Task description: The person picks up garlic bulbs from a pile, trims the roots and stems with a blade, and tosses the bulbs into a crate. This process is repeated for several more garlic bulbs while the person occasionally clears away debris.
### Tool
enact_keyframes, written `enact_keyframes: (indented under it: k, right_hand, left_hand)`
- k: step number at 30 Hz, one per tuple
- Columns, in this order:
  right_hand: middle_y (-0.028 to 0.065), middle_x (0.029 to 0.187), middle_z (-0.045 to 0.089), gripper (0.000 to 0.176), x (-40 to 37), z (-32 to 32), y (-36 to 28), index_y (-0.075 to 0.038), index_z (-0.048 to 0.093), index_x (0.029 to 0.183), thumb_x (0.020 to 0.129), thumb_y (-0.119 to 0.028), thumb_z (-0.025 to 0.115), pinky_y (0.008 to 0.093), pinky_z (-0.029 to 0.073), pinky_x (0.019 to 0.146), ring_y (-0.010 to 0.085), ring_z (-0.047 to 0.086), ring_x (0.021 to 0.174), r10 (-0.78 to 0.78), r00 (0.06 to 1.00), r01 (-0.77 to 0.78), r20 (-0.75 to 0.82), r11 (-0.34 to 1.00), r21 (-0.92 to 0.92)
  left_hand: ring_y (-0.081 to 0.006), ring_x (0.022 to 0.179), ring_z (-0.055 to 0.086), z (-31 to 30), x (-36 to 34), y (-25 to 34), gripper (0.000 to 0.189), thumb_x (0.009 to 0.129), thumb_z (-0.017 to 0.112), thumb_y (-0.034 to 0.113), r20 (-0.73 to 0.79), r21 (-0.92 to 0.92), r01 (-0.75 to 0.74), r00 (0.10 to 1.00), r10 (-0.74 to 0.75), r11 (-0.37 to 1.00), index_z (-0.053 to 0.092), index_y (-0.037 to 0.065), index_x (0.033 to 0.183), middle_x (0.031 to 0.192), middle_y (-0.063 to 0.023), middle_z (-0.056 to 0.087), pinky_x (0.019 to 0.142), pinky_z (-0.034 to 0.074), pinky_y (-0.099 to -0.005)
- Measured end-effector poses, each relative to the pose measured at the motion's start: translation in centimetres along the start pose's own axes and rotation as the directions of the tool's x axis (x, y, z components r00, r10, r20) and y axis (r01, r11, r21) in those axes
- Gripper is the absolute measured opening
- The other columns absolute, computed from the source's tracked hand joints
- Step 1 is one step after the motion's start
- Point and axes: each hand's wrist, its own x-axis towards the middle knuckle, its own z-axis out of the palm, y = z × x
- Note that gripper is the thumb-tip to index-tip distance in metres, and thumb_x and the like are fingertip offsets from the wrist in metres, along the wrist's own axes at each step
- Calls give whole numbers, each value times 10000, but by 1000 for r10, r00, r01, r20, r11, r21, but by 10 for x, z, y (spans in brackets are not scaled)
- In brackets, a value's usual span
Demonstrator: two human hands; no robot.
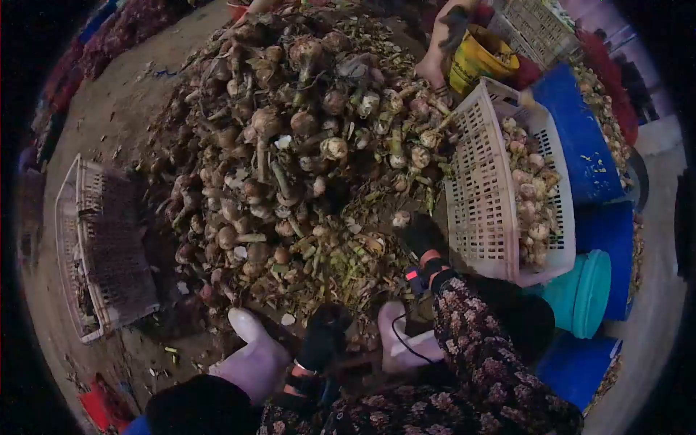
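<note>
A large heap of garlic point(275, 145), bulbs with stems attached and soil on them, fills the middle of the floor. My right hand point(424, 235), in a black glove, is closed around a garlic bulb point(401, 218) whose pale end shows at the fingertips, left of a white plastic crate point(482, 188). Trimmed garlic bulbs point(531, 188) lie inside that crate. Lower down, between my white boots, is my left hand point(325, 337), also black-gloved. Its fingers are too dark to make out, as is anything in them. Cut stem pieces point(348, 264) litter the ground before me.
Another white crate point(116, 246) lies tipped on its side at the left. Blue bins point(580, 138) and a teal bucket point(580, 293) line the right. At the top, another person's arm point(435, 54) reaches down beside a yellow bucket point(482, 61). My boots point(254, 355) flank the near edge.
</note>
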Motion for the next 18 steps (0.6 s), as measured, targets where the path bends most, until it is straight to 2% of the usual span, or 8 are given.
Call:
enact_keyframes:
  k: [5,8,9,11,12,14,17,18]
  right_hand:
    - [149,1076,575,579,-56,-21,-68,-65,478,1206,745,-370,651,411,475,752,293,579,934,-239,967,223,84,960,169]
    - [129,1040,599,544,-92,-38,-105,-68,494,1187,750,-353,648,407,489,713,279,605,887,-437,880,336,188,851,403]
    - [116,1035,599,482,-104,-44,-108,-70,512,1156,753,-296,648,397,484,734,263,598,888,-535,805,264,258,712,651]
    - [92,1024,599,365,-127,-56,-114,-72,549,1093,758,-182,646,376,474,776,230,585,890,-698,606,-158,382,365,918]
    - [112,1011,609,323,-140,-48,-111,-55,586,1020,738,-198,652,388,469,797,247,585,887,-716,649,222,258,502,836]
    - [127,1000,621,293,-154,-38,-105,-34,621,961,721,-197,659,381,468,814,247,591,884,-785,606,559,130,536,633]
    - [112,1008,631,305,-174,-37,-114,-22,613,1008,733,-145,662,322,479,805,193,607,880,-862,494,555,115,414,722]
    - [111,1020,629,313,-175,-31,-115,-20,608,1022,739,-141,660,312,477,807,179,601,896,-796,551,289,253,466,836]
  left_hand:
    - [-336,786,587,-11,-3,27,293,774,633,215,29,458,-195,978,204,867,559,30,988,846,-188,591,658,469,-387]
    - [-382,772,566,-19,-2,73,297,741,634,206,-209,390,-83,962,176,917,553,47,977,827,-184,578,630,462,-420]
    - [-372,756,570,-26,-4,80,292,732,631,198,-185,408,-103,964,192,907,547,54,971,812,-169,576,617,461,-422]
    - [-352,723,578,-34,-12,88,283,715,625,182,-129,439,-145,967,222,887,536,67,958,783,-138,571,590,459,-427]
    - [-346,709,581,-37,-16,90,275,709,620,172,-121,462,-165,962,247,871,531,72,949,780,-134,569,578,460,-423]
    - [-333,683,585,-40,-22,93,261,695,609,152,-95,509,-208,951,295,835,520,82,930,775,-126,565,552,461,-416]
    - [-323,647,585,-44,-30,98,239,680,595,123,-99,542,-291,910,404,788,516,82,901,752,-130,559,524,454,-413]
    - [-322,637,584,-44,-32,98,226,677,592,120,-79,555,-266,926,369,788,514,80,885,745,-130,557,522,453,-416]
